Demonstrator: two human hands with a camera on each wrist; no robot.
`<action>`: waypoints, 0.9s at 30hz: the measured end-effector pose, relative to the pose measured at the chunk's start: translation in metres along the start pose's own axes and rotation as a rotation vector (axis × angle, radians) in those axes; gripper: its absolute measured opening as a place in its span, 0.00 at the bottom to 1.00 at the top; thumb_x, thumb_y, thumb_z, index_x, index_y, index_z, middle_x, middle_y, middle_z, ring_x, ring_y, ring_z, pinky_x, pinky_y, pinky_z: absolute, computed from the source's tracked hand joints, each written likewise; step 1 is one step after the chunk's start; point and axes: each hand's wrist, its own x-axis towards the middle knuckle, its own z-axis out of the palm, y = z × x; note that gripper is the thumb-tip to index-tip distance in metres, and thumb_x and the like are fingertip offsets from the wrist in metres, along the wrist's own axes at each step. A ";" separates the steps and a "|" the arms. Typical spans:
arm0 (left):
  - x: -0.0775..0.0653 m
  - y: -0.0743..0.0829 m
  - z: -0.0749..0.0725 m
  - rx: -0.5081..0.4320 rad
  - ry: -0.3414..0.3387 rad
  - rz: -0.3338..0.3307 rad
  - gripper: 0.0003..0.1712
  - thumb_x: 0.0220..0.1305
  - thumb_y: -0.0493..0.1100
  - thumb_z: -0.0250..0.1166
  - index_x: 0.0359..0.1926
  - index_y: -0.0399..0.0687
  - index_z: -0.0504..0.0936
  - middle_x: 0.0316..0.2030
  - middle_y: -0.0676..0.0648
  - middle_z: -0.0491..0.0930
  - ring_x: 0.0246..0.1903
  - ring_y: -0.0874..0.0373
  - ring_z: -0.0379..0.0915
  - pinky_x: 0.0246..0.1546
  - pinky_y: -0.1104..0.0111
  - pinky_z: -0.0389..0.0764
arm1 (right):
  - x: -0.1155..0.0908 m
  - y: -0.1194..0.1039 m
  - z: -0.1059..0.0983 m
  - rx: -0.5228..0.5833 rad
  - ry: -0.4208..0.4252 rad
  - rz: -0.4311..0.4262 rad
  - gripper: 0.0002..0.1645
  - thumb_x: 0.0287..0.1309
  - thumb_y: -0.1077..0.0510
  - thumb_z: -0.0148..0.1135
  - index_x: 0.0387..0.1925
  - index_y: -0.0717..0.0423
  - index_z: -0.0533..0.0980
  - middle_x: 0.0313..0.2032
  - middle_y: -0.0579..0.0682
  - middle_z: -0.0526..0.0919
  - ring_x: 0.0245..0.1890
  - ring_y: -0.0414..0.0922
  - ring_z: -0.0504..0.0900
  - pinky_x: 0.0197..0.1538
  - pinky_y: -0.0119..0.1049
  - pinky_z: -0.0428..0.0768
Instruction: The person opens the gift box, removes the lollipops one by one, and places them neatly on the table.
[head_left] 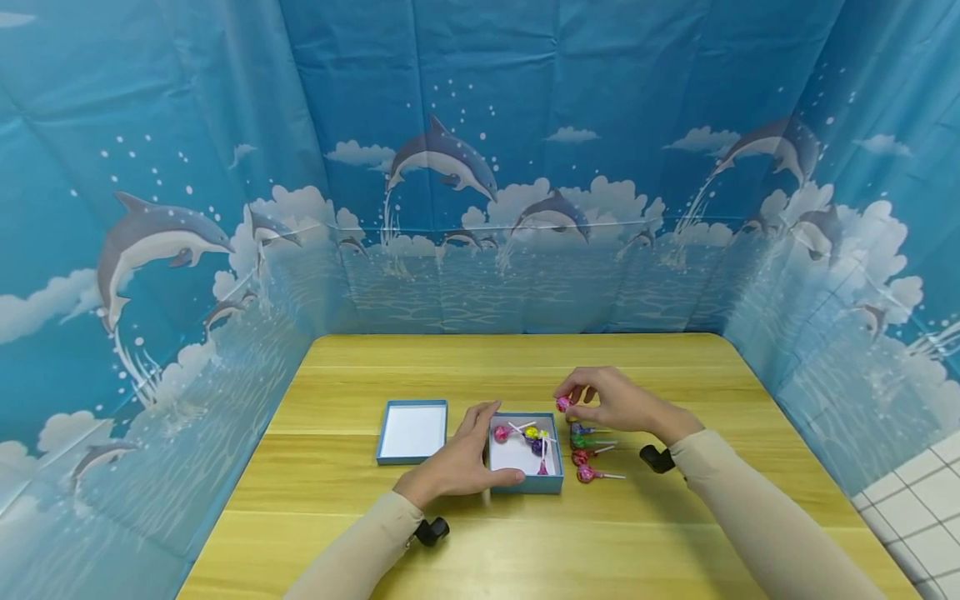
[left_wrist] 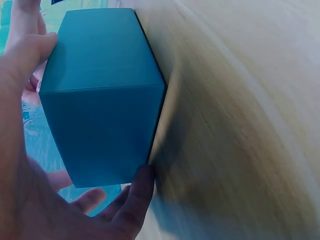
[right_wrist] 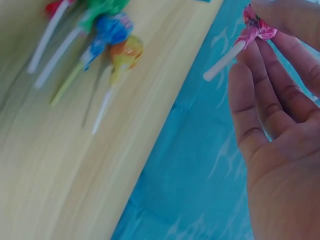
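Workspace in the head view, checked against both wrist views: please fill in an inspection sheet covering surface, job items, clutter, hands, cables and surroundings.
Surface: yellow wood-grain tabletop.
Job items: open blue box with lollipops inside; shallow blue tray, apparently its lid, to its left; row of lollipops to its right, sticks pointing away from the box.
Clutter: nothing seen.
Left hand: holds the box's left side.
Right hand: pinches a pink lollipop above the tabletop, between thumb and fingers.
Cables: nothing seen.
Surroundings: blue dolphin-print sheeting around the table; white tiles at lower right.
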 end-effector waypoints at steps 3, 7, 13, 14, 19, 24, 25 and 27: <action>0.000 -0.001 0.000 0.016 -0.012 -0.009 0.73 0.68 0.82 0.74 0.98 0.63 0.46 0.93 0.42 0.55 0.86 0.37 0.67 0.79 0.36 0.80 | -0.007 0.007 -0.001 -0.004 0.018 0.010 0.12 0.80 0.57 0.77 0.60 0.48 0.90 0.52 0.42 0.94 0.48 0.38 0.90 0.55 0.48 0.94; 0.000 0.001 -0.001 0.022 -0.026 -0.015 0.72 0.69 0.82 0.73 0.98 0.61 0.47 0.91 0.39 0.60 0.84 0.36 0.70 0.79 0.34 0.80 | -0.016 0.018 -0.001 -0.007 0.043 0.041 0.12 0.79 0.59 0.77 0.59 0.48 0.91 0.51 0.42 0.94 0.47 0.36 0.89 0.53 0.44 0.93; -0.002 0.003 -0.003 0.016 -0.024 0.001 0.73 0.67 0.86 0.72 0.97 0.61 0.48 0.89 0.37 0.62 0.82 0.35 0.73 0.76 0.32 0.80 | -0.029 0.033 -0.001 0.009 0.067 0.087 0.12 0.78 0.61 0.77 0.59 0.54 0.90 0.51 0.44 0.94 0.47 0.38 0.88 0.52 0.43 0.91; -0.001 0.002 -0.003 0.013 -0.022 0.003 0.73 0.67 0.86 0.72 0.97 0.61 0.48 0.89 0.37 0.63 0.81 0.35 0.73 0.76 0.32 0.81 | -0.031 0.035 -0.001 0.015 0.072 0.092 0.13 0.78 0.61 0.77 0.59 0.55 0.90 0.51 0.44 0.94 0.47 0.38 0.88 0.52 0.43 0.91; 0.002 0.000 0.000 -0.001 -0.027 -0.032 0.73 0.67 0.84 0.74 0.97 0.62 0.48 0.90 0.39 0.62 0.82 0.38 0.72 0.79 0.35 0.79 | -0.039 0.047 -0.001 0.029 0.093 0.117 0.14 0.76 0.64 0.78 0.60 0.58 0.90 0.52 0.46 0.94 0.47 0.40 0.89 0.51 0.41 0.91; 0.003 -0.002 0.002 -0.001 -0.023 -0.046 0.73 0.67 0.81 0.77 0.97 0.62 0.48 0.90 0.41 0.63 0.81 0.41 0.73 0.79 0.36 0.80 | -0.045 0.058 -0.001 0.025 0.107 0.145 0.16 0.74 0.69 0.77 0.60 0.59 0.90 0.53 0.49 0.94 0.48 0.42 0.90 0.50 0.39 0.90; 0.003 -0.002 0.002 -0.004 -0.023 -0.045 0.73 0.67 0.81 0.77 0.97 0.62 0.48 0.90 0.42 0.63 0.81 0.41 0.73 0.79 0.36 0.80 | -0.046 0.060 -0.001 0.024 0.109 0.151 0.17 0.74 0.69 0.77 0.60 0.60 0.90 0.53 0.49 0.94 0.48 0.42 0.90 0.50 0.39 0.91; 0.003 -0.002 0.002 -0.012 -0.023 -0.045 0.73 0.67 0.81 0.77 0.97 0.63 0.48 0.90 0.42 0.62 0.81 0.41 0.73 0.79 0.37 0.80 | -0.048 0.064 -0.002 0.021 0.111 0.162 0.17 0.73 0.70 0.77 0.60 0.60 0.89 0.53 0.50 0.94 0.48 0.43 0.90 0.50 0.39 0.91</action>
